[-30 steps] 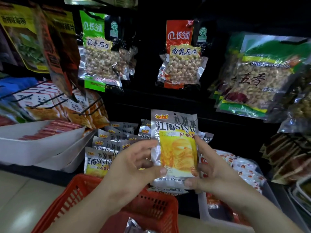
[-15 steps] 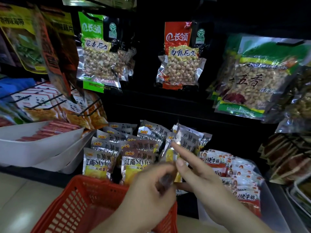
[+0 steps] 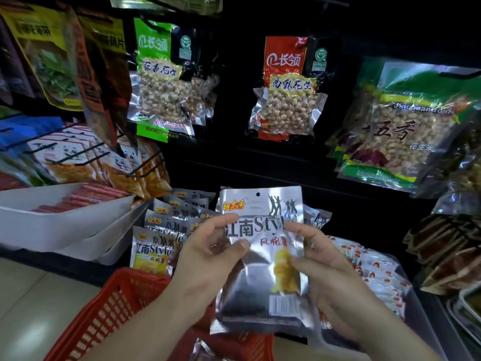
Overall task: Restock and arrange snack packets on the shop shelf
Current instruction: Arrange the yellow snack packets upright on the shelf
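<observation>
A silver snack packet (image 3: 263,290) with yellow print and "Style" lettering is upright in front of the shelf, above the red basket (image 3: 104,316). My left hand (image 3: 208,254) pinches its left edge, thumb across the front. My right hand (image 3: 320,264) pinches the right edge, fingers behind it. Several matching silver packets (image 3: 161,227) stand in rows on the low shelf just behind and left of the held one.
White trays (image 3: 52,225) with red sticks sit at the left. A clear bin of white-and-red packets (image 3: 372,277) is at the right. Peanut bags (image 3: 283,95) hang on the dark back wall above. More foil shows inside the basket bottom.
The first packet went onto the shelf half a second ago. Both hands now hold another silver packet, raised upright in front of the rows.
</observation>
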Motion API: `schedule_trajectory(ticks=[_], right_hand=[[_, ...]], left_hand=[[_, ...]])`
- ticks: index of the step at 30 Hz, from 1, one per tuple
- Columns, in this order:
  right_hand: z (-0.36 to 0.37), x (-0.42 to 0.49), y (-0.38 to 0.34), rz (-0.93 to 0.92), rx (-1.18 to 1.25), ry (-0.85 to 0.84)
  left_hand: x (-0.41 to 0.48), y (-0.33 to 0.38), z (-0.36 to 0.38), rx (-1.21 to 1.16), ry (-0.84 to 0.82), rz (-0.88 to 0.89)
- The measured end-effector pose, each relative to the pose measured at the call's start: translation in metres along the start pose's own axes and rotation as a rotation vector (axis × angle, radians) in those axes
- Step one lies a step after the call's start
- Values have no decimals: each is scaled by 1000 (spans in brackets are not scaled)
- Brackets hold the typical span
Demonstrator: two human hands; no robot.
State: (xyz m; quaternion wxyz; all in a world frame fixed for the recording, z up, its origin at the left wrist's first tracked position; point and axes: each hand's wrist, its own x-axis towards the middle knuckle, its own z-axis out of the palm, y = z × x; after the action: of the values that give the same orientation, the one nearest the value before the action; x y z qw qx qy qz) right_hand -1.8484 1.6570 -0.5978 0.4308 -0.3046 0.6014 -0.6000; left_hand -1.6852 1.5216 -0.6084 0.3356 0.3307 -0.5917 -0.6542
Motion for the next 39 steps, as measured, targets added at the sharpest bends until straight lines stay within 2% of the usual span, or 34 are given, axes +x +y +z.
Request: schedule_trajectory(ticks=[4,8,15,20,25,31,33,37,39], right_hand=[[5,-1,7,29,-110,28],[7,-1,7,27,-144,72],[-4,8,6,4,-84,279],[-16,3,4,62,-157,-42],[-13,4,12,20,-275,9],[-15,3,13,3,-221,11],[-15,3,11,-12,-251,14],[-12,-1,8,-12,-297,-99],[-5,-2,7,-36,-253,-96]], left_hand=[[-3,-2,2,34,18,12],[-3,1,2,64,-67,-2],[-1,-4,-11,238,-370,-145],[-1,-6,-11,259,-256,-33],[-11,-4,-8,276,-349,-54],[-14,-3,-9,274,-308,-62],[-12,2,-8,237,-243,-80],[0,4,-10,66,-16,-59],[3,2,-12,36,28,-34]])
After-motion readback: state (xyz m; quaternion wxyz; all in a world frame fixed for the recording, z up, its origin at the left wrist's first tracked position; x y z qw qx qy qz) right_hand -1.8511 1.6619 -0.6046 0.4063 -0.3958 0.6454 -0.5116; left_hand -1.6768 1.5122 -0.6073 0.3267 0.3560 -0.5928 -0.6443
